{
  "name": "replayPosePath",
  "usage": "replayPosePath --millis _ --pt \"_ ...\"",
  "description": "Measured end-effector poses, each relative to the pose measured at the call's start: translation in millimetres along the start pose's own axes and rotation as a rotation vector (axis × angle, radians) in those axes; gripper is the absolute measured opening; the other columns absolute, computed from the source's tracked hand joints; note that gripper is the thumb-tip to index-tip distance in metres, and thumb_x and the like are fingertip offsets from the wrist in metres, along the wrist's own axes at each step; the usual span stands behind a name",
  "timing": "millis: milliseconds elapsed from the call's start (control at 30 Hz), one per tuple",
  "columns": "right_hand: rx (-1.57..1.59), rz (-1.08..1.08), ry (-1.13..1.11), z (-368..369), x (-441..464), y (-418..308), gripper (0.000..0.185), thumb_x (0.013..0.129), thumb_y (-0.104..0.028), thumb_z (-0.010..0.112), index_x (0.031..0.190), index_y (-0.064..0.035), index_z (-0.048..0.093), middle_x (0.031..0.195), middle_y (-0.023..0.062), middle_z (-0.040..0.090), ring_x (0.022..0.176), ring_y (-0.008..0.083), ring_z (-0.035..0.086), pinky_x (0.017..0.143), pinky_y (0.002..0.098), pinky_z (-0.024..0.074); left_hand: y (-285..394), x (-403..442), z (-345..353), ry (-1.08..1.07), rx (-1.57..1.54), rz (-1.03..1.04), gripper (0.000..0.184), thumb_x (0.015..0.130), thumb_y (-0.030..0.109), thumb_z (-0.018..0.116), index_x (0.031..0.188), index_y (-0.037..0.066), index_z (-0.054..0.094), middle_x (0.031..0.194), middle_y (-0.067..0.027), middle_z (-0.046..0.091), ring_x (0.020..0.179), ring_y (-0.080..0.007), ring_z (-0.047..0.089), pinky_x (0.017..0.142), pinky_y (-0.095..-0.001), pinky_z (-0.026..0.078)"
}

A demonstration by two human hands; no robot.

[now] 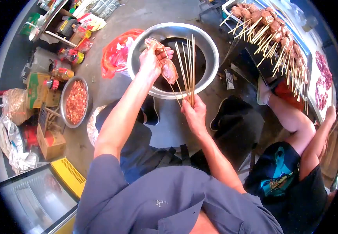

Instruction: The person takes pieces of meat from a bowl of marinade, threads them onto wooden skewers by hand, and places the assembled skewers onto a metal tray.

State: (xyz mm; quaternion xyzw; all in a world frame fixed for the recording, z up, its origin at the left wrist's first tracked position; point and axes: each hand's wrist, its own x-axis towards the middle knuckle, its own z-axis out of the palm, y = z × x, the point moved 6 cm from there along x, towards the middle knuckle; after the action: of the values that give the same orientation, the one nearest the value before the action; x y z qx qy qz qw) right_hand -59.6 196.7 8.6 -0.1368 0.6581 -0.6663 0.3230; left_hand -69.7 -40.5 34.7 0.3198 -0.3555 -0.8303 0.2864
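Upper centre: one metal basin. Above it, left hand curled around raw meat, one piece or two unclear. Centre: right hand clenched on at least five bamboo skewers. Mid-left: one bowl, reddish chunks.

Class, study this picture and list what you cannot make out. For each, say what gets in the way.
All in the head view:
- Near ends of most bunched sticks: hidden inside the right hand.
- What the dark middle of the metal bowl is: too dark, partly covered by the left hand and meat.
- Bottle labels: too small, blurred.
- Other person's head: cut off by the picture's edge.
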Motion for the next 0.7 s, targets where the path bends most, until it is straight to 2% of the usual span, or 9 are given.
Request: replayPosePath --millis 100,433,633,700 --pt "0.002 0.004 0.007 0.3 0.7 -0.1 0.01 0.088 -0.008 0.057 0.096 -0.002 0.059 0.069 0.0007 0.058 0.061 0.0092 0.056 0.056 0.026 0.046 4.9 -3.1 4.4 -0.025 0.074 0.043 0.024 0.099 0.028 0.047 0.098 0.004 0.052 0.089 -0.0169 0.064 0.079 -0.0273 0.066 0.072 -0.0392 0.057" --pt "0.061 -0.023 -0.038 -1.8 3.8 3.5 0.012 0.087 -0.006 0.058 0.098 -0.0021 0.06 0.071 -0.0004 0.058 0.06 0.0086 0.055 0.056 0.0249 0.0462 16.5 -1.6 15.2 -0.167 0.14 0.097 0.021 0.098 0.024 0.047 0.101 0.003 0.052 0.09 -0.0152 0.065 0.076 -0.0245 0.066 0.072 -0.0367 0.056" --pt "0.017 0.004 -0.022 -4.6 2.3 2.8 0.012 0.088 -0.006 0.058 0.099 -0.0021 0.06 0.07 -0.0006 0.058 0.061 0.0078 0.055 0.055 0.0243 0.0452 16.8 4.0 9.1 -0.199 0.236 0.02 0.018 0.097 0.02 0.048 0.098 0.003 0.054 0.088 -0.0138 0.064 0.076 -0.0266 0.066 0.071 -0.0391 0.057" --pt "0.086 0.003 -0.018 -3.9 0.2 0.9 0.011 0.088 -0.006 0.058 0.097 -0.0018 0.06 0.069 -0.0005 0.057 0.061 0.0078 0.054 0.055 0.0244 0.0447 14.6 6.7 10.7 -0.281 0.354 -0.022 0.016 0.096 0.019 0.049 0.097 0.003 0.054 0.087 -0.0131 0.063 0.078 -0.0266 0.066 0.071 -0.0396 0.057"
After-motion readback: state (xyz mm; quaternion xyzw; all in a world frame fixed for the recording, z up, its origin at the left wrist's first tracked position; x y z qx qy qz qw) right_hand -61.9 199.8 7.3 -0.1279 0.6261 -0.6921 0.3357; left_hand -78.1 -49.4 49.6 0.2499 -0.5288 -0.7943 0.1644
